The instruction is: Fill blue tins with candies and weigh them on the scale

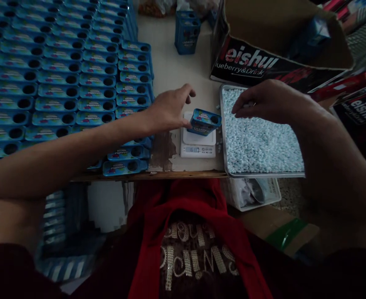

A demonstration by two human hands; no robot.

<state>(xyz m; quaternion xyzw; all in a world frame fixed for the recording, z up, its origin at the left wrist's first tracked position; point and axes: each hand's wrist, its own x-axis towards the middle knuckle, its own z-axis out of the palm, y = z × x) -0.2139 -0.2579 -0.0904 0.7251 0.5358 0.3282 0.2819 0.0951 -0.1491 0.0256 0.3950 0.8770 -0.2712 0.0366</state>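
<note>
A blue tin (203,122) with a round dark hole in its top stands on a small white kitchen scale (198,150), whose display seems to read 161. My left hand (170,107) is just left of the tin, fingers apart and holding nothing. Its thumb is at the tin's near left corner; whether it touches I cannot tell. Over the metal tray (223,124) of small white candies (260,143), my right hand (268,101) has its fingers closed around a few of these candies, partly hidden by the fingers.
Rows of similar blue tins (58,91) cover the table's left side. Another tin (187,35) stands farther back. A black cardboard box (245,62) sits behind the tray with a blue tin inside. Below the table edge is a white basket (274,193) with a scoop.
</note>
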